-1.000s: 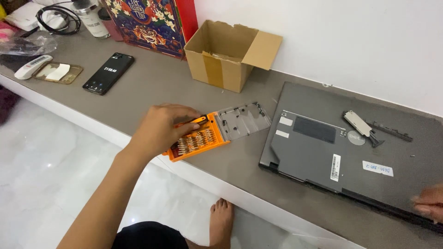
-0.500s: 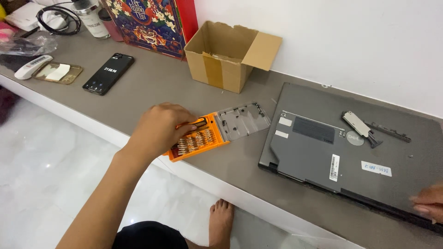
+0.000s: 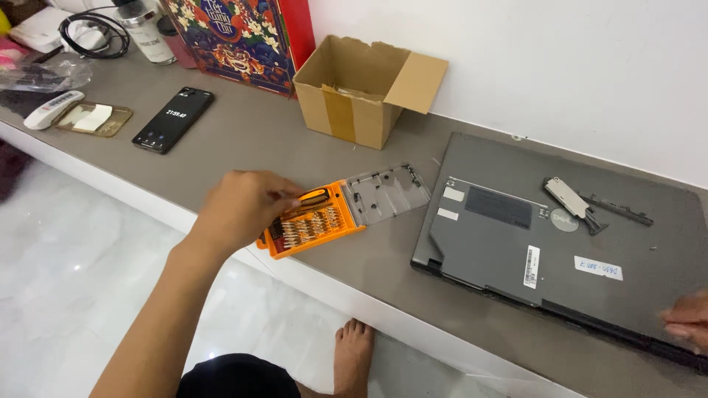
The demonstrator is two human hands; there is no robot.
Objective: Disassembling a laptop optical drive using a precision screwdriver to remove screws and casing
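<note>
the orange screwdriver-bit case [image 3: 313, 225] lies open near the front edge of the grey tabletop [image 3: 243, 140], its clear lid [image 3: 387, 193] folded out flat to the right. rows of small metal bits sit in the orange tray, and a black-and-orange driver handle [image 3: 313, 197] rests in the slot along the tray's far side. the left hand [image 3: 240, 210] covers the tray's left end, its grip closing with fingertips [image 3: 291, 200] on the end of that handle; whether they have truly pinched it i cannot tell.

to do this well, i judge the handle should come straight up out of its slot, gently, since the light case sits close to the edge and a sideways tug could slide it off or spill the bits.

just right of the lid lies a dark laptop [image 3: 560, 243], underside up, with a small metal cover plate [image 3: 566, 197] and a black strip [image 3: 616, 208] loose on it. the right hand [image 3: 686, 322], only partly in view, rests on the laptop's near right corner, fingers together, pressing rather than gripping. behind stand an open cardboard box [image 3: 361, 88], a black phone [image 3: 173, 119] and a patterned red box [image 3: 243, 33].
</note>
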